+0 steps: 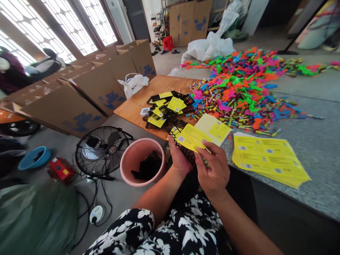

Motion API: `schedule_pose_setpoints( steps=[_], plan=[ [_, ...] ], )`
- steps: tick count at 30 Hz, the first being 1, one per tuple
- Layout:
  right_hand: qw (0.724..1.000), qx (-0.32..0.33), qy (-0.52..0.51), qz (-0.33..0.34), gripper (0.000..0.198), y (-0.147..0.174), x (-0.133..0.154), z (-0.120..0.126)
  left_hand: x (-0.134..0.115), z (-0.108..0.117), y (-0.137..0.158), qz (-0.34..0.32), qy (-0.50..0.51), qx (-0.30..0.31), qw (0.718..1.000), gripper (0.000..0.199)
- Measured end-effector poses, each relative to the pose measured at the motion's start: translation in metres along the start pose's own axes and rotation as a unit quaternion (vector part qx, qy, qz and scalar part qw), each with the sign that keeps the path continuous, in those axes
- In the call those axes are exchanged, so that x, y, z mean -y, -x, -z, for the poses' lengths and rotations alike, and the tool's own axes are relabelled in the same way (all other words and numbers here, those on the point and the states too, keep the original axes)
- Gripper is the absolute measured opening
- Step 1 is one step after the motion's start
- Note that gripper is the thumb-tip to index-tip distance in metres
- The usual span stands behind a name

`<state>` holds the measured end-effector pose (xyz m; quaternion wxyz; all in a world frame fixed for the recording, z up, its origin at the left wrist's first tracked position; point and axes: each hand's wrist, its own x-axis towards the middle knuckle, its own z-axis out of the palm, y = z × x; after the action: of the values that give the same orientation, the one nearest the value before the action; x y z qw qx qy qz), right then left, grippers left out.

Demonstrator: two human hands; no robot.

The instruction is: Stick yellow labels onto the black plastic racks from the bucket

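My left hand (pixel 180 158) is closed around a black plastic lattice piece (pixel 177 125), its thumb along the near edge. In my right hand (pixel 214 169), a yellow printed label (pixel 191 136) is pinched between thumb and fingers and lies over the lattice piece. Just beyond the hands, a pale sheet (pixel 209 124) with a yellow label on it rests at the table edge. A heap of black lattice pieces (pixel 183 97) with yellow labels (pixel 176 104) on them sits on the wooden board. To the right lies a stack of yellow label sheets (pixel 265 157).
A pink bucket (pixel 124 168) with black pieces inside stands left of my hands, beside a black floor fan (pixel 91 147). Colourful plastic toy pieces (pixel 239 92) are heaped behind. Cardboard boxes (pixel 106 85) line the left; a wooden board (pixel 132 108) forms the work surface.
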<state>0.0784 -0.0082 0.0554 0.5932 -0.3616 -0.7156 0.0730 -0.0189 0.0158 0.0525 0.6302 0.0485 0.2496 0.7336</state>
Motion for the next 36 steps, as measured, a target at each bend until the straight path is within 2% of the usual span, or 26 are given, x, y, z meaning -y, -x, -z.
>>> schedule_pose_setpoints(
  steps=[7, 19, 24, 32, 36],
  plan=[
    [1.000, 0.011, -0.001, 0.003, 0.024, 0.003, 0.000, 0.000, -0.006, -0.007, 0.003, 0.024, 0.014, -0.001, 1.000, 0.089],
    [1.000, 0.030, -0.003, 0.000, 0.024, 0.010, -0.002, -0.001, -0.010, -0.003, 0.002, 0.015, 0.015, 0.022, 1.000, 0.088],
    [1.000, 0.024, 0.001, -0.001, 0.025, 0.007, -0.002, 0.001, -0.005, 0.000, 0.000, 0.013, 0.004, 0.022, 1.000, 0.087],
    [1.000, -0.007, 0.022, -0.002, 0.026, 0.003, -0.002, 0.004, 0.007, -0.001, -0.001, -0.019, 0.020, 0.017, 0.999, 0.074],
    [0.999, -0.011, 0.032, 0.010, 0.025, 0.001, -0.001, 0.004, 0.010, 0.000, -0.003, -0.009, 0.003, 0.020, 1.000, 0.078]
  ],
)
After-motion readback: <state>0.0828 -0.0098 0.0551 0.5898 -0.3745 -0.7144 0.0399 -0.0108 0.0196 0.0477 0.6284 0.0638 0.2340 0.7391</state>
